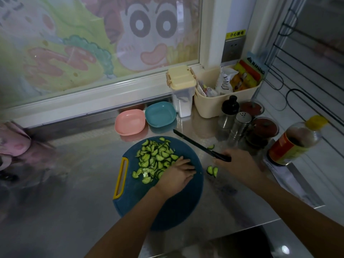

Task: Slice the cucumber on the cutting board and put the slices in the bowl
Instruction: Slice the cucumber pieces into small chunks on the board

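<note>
A heap of half-moon cucumber slices (155,159) lies on the far part of the round blue cutting board (175,207), which has a yellow handle at its left. My left hand (177,175) rests on the near right side of the heap, fingers lying against the slices. My right hand (240,164) is on the counter right of the board and holds the handle end of a black knife (195,144); the blade points away to the left. Two empty bowls stand beyond the board, a pink bowl (129,122) and a blue bowl (160,114).
Stray slices (212,170) lie on the steel counter right of the board, one more slice (210,146) by the knife. Shakers (239,127), jars (264,133), a sauce bottle (292,142), a cream basket (223,101) and a lidded container (181,90) crowd the right back.
</note>
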